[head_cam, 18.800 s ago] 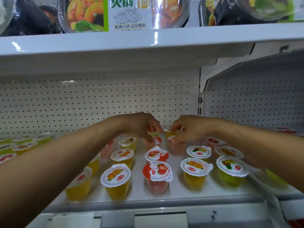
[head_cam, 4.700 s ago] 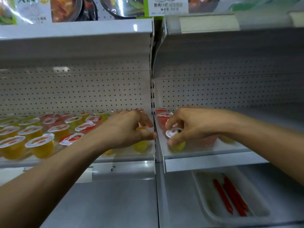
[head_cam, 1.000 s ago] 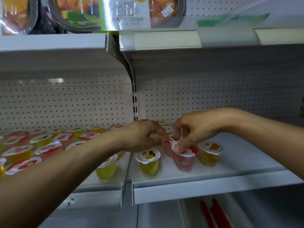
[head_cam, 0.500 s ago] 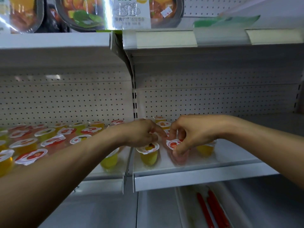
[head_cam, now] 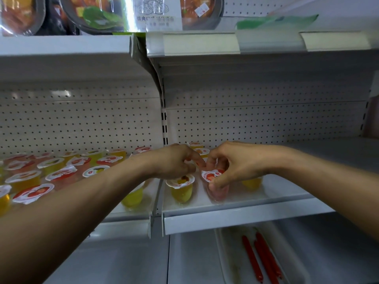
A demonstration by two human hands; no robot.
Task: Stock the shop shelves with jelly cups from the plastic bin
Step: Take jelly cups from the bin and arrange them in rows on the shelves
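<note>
Both of my hands reach over the front of the right-hand shelf [head_cam: 246, 219]. My right hand [head_cam: 231, 162] pinches a pink strawberry jelly cup [head_cam: 216, 186] that stands on the shelf, thumb on its side and fingers over its lid. My left hand [head_cam: 176, 162] hovers with curled fingers just above a yellow jelly cup [head_cam: 181, 187]; whether it touches the cup is hidden. Another yellow cup [head_cam: 252, 182] stands behind my right hand. A few more cups [head_cam: 198, 148] line the back. The plastic bin is out of view.
The left-hand shelf [head_cam: 131, 214] holds several rows of jelly cups [head_cam: 61, 169]. Packaged meals [head_cam: 131, 11] sit on the upper shelf. Below, a white tray [head_cam: 227, 263] holds red sausages [head_cam: 260, 259]. A perforated back panel [head_cam: 266, 124] closes the shelf behind.
My right hand has set the pink cup down lower onto the shelf and still holds it. My left hand has stayed above the yellow cup.
</note>
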